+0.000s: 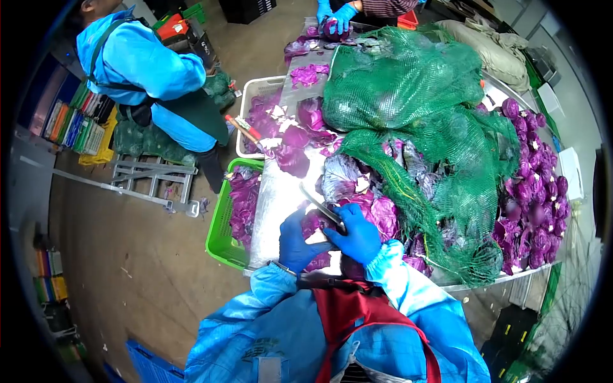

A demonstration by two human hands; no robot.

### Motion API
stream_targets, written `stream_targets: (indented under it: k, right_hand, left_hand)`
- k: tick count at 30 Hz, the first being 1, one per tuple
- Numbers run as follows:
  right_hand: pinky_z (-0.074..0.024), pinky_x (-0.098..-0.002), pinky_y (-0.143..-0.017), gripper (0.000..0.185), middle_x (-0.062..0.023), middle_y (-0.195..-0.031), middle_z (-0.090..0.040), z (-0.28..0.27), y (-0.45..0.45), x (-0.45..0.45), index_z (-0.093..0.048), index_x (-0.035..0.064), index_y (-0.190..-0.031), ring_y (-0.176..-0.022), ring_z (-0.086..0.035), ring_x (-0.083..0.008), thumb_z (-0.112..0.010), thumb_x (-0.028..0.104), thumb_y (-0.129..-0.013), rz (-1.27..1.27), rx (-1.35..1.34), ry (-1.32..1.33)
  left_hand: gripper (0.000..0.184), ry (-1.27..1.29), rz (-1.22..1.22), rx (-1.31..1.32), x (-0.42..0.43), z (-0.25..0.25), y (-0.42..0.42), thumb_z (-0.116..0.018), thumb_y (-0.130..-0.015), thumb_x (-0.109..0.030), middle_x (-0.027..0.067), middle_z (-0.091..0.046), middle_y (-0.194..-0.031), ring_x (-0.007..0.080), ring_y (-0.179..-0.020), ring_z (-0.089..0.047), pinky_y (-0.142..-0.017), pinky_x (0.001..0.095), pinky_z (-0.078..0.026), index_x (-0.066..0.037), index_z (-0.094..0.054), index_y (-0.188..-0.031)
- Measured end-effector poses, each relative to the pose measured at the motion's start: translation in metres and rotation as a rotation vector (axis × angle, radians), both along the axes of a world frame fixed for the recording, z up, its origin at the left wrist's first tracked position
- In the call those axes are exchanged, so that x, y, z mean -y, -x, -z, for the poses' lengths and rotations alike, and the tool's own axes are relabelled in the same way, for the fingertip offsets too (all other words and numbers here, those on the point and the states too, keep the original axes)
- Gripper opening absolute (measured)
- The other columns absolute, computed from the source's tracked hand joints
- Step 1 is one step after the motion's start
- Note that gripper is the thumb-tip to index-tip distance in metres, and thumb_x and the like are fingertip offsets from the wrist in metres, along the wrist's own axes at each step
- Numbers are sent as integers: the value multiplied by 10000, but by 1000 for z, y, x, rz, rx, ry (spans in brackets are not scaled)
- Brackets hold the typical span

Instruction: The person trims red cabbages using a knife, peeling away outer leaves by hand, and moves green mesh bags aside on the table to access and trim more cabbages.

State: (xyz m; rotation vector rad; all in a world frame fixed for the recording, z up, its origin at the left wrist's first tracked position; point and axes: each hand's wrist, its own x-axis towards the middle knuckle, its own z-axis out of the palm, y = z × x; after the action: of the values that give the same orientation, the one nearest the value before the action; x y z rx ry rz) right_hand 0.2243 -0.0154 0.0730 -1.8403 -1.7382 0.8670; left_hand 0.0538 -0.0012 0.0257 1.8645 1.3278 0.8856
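My right hand point(357, 235), in a blue glove, is closed around the handle of a knife point(319, 203). The blade points up and away to the left, over the metal table point(271, 217). My left hand point(297, 242), also gloved, is just left of it, with a finger reaching toward the right hand. Its palm side is hidden, so I cannot tell whether it grips anything. Purple cabbage leaves point(314, 223) show between and beyond the hands. Right of the knife lie a greyish-purple cabbage point(340, 177) and bright purple leaves point(383, 217).
Green mesh sacks point(402, 83) of cabbages cover the table's middle. Trimmed purple cabbages point(533, 191) are piled at right. A green crate point(220, 239) and white crate point(255, 86) with leaves stand left. One co-worker point(140, 64) stands left; another's gloved hands point(341, 18) hold a cabbage at the far end.
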Motion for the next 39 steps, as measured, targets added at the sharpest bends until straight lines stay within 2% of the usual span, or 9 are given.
stream_targets:
  k: [5,9,12,15,22,26,28,34,39]
  right_hand:
    - [-474,-395,-660,345,-148,-938,-530,15,-9,-3,-621,72,-990,-776,-596,-316,-695,325,-767,-42,0,94]
    - [-422,-381,-596,235,-135,-691,-521,44,-26,-10,-627,25,-796,-641,-536,-297,-706,244,-767,-57,-109,17]
    - [-443,-434,-633,285,-163,-786,-535,47,-29,-10,-616,67,-843,-730,-568,-360,-667,341,-780,-89,-147,42]
    - [-445,-438,-626,262,-168,-796,-542,41,-18,0,-605,65,-859,-723,-570,-366,-663,307,-775,-18,-161,-14]
    - [-445,-464,-614,184,-190,-800,-552,81,-26,5,-582,61,-852,-733,-570,-390,-627,180,-719,158,-149,-71]
    - [-465,-422,-639,215,-209,-806,-593,115,-59,-1,-607,48,-886,-743,-596,-367,-641,188,-726,378,-137,85]
    - [-468,-403,-643,212,-199,-793,-600,125,-63,1,-613,37,-872,-721,-602,-337,-649,197,-737,321,-88,9]
    - [-460,-368,-633,202,-152,-740,-587,113,-47,11,-599,17,-838,-674,-590,-276,-668,181,-743,283,-319,23]
    - [-463,-371,-637,200,-166,-732,-589,126,-55,12,-596,26,-886,-670,-590,-278,-663,152,-746,430,-272,-76]
  left_hand:
    - [924,-16,62,-109,-7,20,-2,-867,-483,-424,135,-517,-1147,324,-1071,-482,-907,431,-396,-60,-465,-1231]
    - [832,-35,65,-170,0,-3,-9,-872,-472,-381,127,-530,-1085,320,-1025,-494,-873,428,-412,-92,-505,-1161]
    - [901,10,101,-215,0,-6,-10,-857,-477,-453,156,-516,-1146,338,-1076,-476,-907,433,-406,-67,-479,-1198]
    - [807,-46,69,-120,-1,-9,-10,-871,-469,-362,113,-547,-1061,312,-1016,-498,-843,413,-422,-95,-513,-1141]
    - [844,-92,128,-241,0,1,-19,-850,-480,-429,128,-535,-1118,321,-1047,-478,-880,437,-386,-81,-504,-1166]
    - [931,-40,235,-191,-4,-1,0,-864,-456,-448,170,-493,-1201,339,-1136,-444,-946,437,-368,-26,-478,-1191]
    - [959,119,269,-55,-7,19,24,-863,-467,-438,188,-453,-1255,358,-1191,-413,-991,437,-346,-19,-456,-1228]
    - [1080,30,127,-45,16,18,60,-876,-475,-412,194,-367,-1338,349,-1255,-361,-1067,418,-287,-12,-349,-1329]
    - [881,194,-53,208,12,40,58,-841,-591,-161,157,-414,-1291,296,-1180,-451,-976,408,-411,-65,-371,-1330]
